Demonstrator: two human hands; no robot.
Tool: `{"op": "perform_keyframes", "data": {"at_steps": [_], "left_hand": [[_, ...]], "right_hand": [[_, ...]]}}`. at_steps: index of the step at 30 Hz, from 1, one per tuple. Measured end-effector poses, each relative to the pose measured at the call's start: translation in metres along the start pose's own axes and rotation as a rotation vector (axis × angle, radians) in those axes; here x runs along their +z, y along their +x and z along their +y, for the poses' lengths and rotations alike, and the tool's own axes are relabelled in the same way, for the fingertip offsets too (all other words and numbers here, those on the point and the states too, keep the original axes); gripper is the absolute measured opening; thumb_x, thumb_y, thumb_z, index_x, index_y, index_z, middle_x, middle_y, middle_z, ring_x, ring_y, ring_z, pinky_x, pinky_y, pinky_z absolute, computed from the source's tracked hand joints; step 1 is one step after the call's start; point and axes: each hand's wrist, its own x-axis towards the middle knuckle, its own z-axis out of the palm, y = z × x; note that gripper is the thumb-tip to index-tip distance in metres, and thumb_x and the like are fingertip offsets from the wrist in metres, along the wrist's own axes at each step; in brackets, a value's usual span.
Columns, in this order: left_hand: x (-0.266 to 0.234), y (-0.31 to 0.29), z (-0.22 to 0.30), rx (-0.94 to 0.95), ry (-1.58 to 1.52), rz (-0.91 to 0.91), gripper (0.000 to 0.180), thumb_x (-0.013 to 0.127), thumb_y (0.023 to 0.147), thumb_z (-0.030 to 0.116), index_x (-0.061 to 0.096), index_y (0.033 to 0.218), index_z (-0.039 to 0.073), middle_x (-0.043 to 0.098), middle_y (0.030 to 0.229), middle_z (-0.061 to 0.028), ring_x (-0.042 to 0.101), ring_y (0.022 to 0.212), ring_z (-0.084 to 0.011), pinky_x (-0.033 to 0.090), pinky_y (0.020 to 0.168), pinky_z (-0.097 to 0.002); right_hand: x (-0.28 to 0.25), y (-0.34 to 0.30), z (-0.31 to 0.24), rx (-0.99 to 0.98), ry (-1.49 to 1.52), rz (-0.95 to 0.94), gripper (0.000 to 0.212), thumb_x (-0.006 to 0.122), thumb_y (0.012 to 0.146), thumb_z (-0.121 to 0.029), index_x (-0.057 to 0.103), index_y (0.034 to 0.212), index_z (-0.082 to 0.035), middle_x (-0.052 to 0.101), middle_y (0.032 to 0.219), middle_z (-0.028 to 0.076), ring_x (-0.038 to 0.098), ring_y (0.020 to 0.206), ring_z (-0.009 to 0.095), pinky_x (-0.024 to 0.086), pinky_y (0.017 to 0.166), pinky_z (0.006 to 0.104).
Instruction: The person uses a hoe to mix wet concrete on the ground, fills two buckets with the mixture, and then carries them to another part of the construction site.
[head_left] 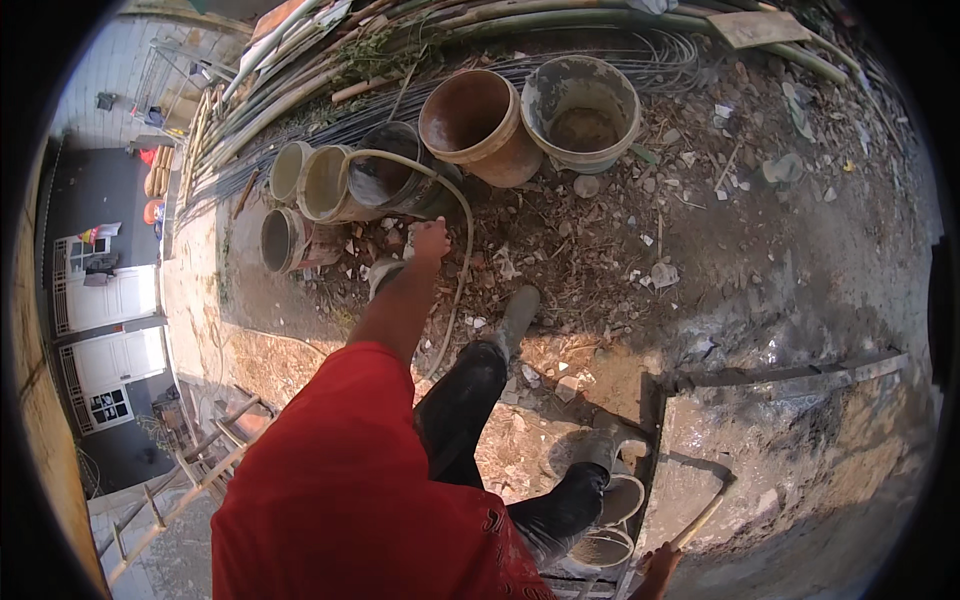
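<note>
My left arm, in a red sleeve, stretches forward over the rubble. My left hand [430, 240] is closed beside the dark bucket [388, 165]; what it grips is not clear. A pale grey object [384, 272] lies partly hidden behind my forearm. A beige hose [470, 215] arches out of the buckets and passes right of that hand. Low at the right, my right hand [657, 562] is wrapped round a long wooden handle [700, 522], which slants up over a mortar-smeared concrete surface [780, 440]. My boots [518, 315] stand on the debris.
Several more buckets, including a brown one [480, 130] and a grey-crusted one [582, 112], stand in front of bamboo poles [560, 22] and steel rods. Two small buckets [603, 547] sit by my right leg. A raised edge [790, 378] borders the concrete. Wooden rails [190, 475] lie left.
</note>
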Motion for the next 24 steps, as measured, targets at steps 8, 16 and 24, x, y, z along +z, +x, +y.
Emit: {"op": "perform_keyframes", "data": {"at_steps": [8, 16, 24], "left_hand": [[0.009, 0.252, 0.144, -0.177, -0.392, 0.060, 0.057, 0.053, 0.099, 0.047, 0.039, 0.142, 0.013, 0.049, 0.126, -0.0190, 0.049, 0.119, -0.0403, 0.039, 0.104, -0.0530], [-0.040, 0.323, 0.139, -0.249, -0.305, 0.050, 0.056, 0.052, 0.100, 0.047, 0.035, 0.146, 0.020, 0.044, 0.138, -0.0174, 0.043, 0.127, -0.0426, 0.031, 0.109, -0.0620], [-0.006, 0.346, 0.131, -0.184, -0.731, -0.071, 0.036, 0.045, 0.104, 0.042, 0.040, 0.122, 0.011, 0.053, 0.082, -0.0077, 0.061, 0.086, -0.0306, 0.047, 0.091, -0.0526]], "right_hand": [[0.079, 0.016, 0.017, -0.409, -0.594, -0.136, 0.026, 0.068, 0.083, -0.028, 0.054, 0.074, -0.008, 0.051, 0.055, 0.004, 0.054, 0.054, 0.021, 0.044, 0.048, 0.0445], [0.150, -0.049, -0.066, -0.022, -0.319, -0.170, 0.018, 0.063, 0.087, -0.020, 0.054, 0.084, -0.005, 0.050, 0.063, 0.004, 0.051, 0.054, 0.018, 0.043, 0.043, 0.0363], [0.167, -0.042, -0.081, 0.094, -0.390, -0.236, 0.025, 0.058, 0.093, -0.017, 0.051, 0.110, -0.001, 0.057, 0.076, 0.009, 0.056, 0.057, 0.022, 0.047, 0.045, 0.0328]]}}
